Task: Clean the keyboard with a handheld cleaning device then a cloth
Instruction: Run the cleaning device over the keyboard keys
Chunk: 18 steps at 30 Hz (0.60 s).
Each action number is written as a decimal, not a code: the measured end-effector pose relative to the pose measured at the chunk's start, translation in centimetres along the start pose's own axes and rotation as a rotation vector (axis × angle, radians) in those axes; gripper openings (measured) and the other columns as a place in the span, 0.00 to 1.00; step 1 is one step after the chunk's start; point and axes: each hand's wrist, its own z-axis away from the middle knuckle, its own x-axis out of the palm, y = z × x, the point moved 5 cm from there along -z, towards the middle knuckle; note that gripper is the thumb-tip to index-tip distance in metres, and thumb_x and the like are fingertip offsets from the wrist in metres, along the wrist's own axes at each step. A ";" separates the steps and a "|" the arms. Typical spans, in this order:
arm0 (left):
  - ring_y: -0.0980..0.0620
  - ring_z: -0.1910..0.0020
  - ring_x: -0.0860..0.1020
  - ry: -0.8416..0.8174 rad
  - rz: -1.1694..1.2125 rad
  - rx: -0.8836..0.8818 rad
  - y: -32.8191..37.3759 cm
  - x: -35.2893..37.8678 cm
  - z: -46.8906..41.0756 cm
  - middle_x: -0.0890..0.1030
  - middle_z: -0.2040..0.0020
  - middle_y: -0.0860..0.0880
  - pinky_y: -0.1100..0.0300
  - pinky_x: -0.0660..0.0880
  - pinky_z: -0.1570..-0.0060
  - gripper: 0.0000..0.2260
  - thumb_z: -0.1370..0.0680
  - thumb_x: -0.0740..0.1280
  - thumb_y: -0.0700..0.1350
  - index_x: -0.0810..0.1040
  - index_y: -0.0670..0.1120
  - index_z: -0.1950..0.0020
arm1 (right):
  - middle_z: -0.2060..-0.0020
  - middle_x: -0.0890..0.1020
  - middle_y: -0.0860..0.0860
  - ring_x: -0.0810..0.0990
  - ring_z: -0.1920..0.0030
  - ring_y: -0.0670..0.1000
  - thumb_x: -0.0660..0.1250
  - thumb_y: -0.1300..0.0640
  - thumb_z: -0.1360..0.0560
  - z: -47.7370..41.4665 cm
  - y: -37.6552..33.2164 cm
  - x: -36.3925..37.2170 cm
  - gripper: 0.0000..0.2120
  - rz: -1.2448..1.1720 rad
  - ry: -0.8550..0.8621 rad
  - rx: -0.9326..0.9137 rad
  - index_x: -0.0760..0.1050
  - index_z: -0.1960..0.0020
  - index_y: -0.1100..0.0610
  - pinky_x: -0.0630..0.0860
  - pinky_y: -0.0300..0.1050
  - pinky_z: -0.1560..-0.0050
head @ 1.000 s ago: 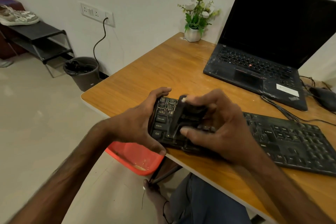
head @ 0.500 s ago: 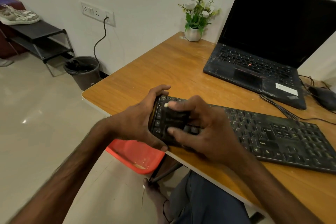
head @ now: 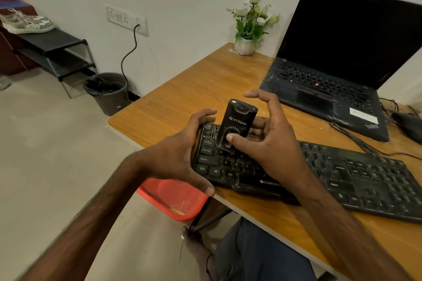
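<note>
Keyboard [head: 342, 178] lies along the near edge of the surface [head: 182, 93], left end at the near-left corner. Left hand [head: 175, 157] has its fingers [head: 203, 114] clamped over that end; right hand [head: 274, 143] pinches the cleaning device [head: 237, 121] upright on the left-hand keys, thumb on its front button, forefinger lifted clear. Judgement: hold the left grip firm, seat the device tip on the keys, draw it slowly row by row rightward. Count: one keyboard, one cleaning device, one laptop [head: 331, 89], one flower pot [head: 245, 45]; no cloth in view.
</note>
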 end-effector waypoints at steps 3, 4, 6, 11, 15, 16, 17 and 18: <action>0.57 0.27 0.69 0.005 0.027 0.001 0.0 0.1 0.0 0.59 0.22 0.56 0.53 0.74 0.32 0.63 0.40 0.86 0.49 0.43 0.60 0.21 | 0.47 0.84 0.48 0.85 0.51 0.47 0.74 0.52 0.27 -0.2 0.9 -0.4 0.29 0.094 -0.013 0.113 0.65 0.32 0.44 0.83 0.54 0.52; 0.57 0.27 0.70 0.013 0.042 -0.005 0.0 0.1 0.0 0.59 0.22 0.56 0.52 0.75 0.33 0.61 0.39 0.85 0.53 0.44 0.61 0.21 | 0.47 0.84 0.46 0.85 0.50 0.47 0.74 0.49 0.27 -0.2 1.1 -0.5 0.26 0.113 -0.024 0.147 0.67 0.33 0.44 0.83 0.55 0.50; 0.58 0.28 0.70 0.033 0.051 -0.019 0.1 0.1 0.0 0.58 0.22 0.58 0.53 0.76 0.34 0.59 0.39 0.82 0.61 0.44 0.62 0.21 | 0.47 0.85 0.47 0.85 0.50 0.47 0.73 0.50 0.26 -0.3 1.5 -0.6 0.22 0.067 -0.027 0.193 0.71 0.35 0.46 0.82 0.56 0.48; 0.61 0.25 0.65 0.064 0.027 -0.035 0.2 0.2 0.1 0.56 0.21 0.59 0.56 0.74 0.32 0.58 0.40 0.79 0.68 0.45 0.63 0.21 | 0.54 0.87 0.54 0.86 0.54 0.51 0.71 0.63 0.24 -0.7 2.0 -1.1 0.19 -0.306 0.049 0.293 0.72 0.35 0.56 0.83 0.43 0.56; 0.67 0.25 0.61 0.058 -0.064 -0.029 0.2 0.2 0.1 0.55 0.20 0.59 0.57 0.68 0.27 0.62 0.44 0.80 0.69 0.43 0.63 0.21 | 0.55 0.87 0.57 0.86 0.55 0.55 0.72 0.66 0.28 -0.9 2.4 -1.7 0.22 -0.382 0.101 0.312 0.71 0.37 0.57 0.84 0.47 0.58; 0.67 0.25 0.61 0.057 -0.086 -0.030 0.2 0.2 0.0 0.55 0.20 0.59 0.58 0.67 0.27 0.63 0.45 0.80 0.69 0.43 0.62 0.21 | 0.54 0.86 0.57 0.86 0.54 0.56 0.73 0.67 0.28 -1.0 2.3 -1.8 0.24 -0.364 0.099 0.304 0.69 0.35 0.58 0.84 0.51 0.55; 0.66 0.25 0.61 0.058 -0.110 -0.027 0.2 0.2 0.0 0.56 0.20 0.58 0.57 0.67 0.26 0.64 0.46 0.80 0.70 0.43 0.62 0.21 | 0.54 0.86 0.58 0.86 0.53 0.58 0.73 0.67 0.28 -1.0 2.2 -1.7 0.27 -0.345 0.092 0.293 0.68 0.33 0.57 0.84 0.55 0.53; 0.64 0.25 0.62 0.058 -0.128 -0.028 0.3 0.2 -0.1 0.56 0.20 0.58 0.57 0.67 0.26 0.65 0.47 0.79 0.71 0.43 0.62 0.21 | 0.54 0.86 0.59 0.86 0.53 0.59 0.74 0.67 0.29 -1.1 2.1 -1.7 0.28 -0.331 0.086 0.281 0.67 0.33 0.57 0.83 0.57 0.53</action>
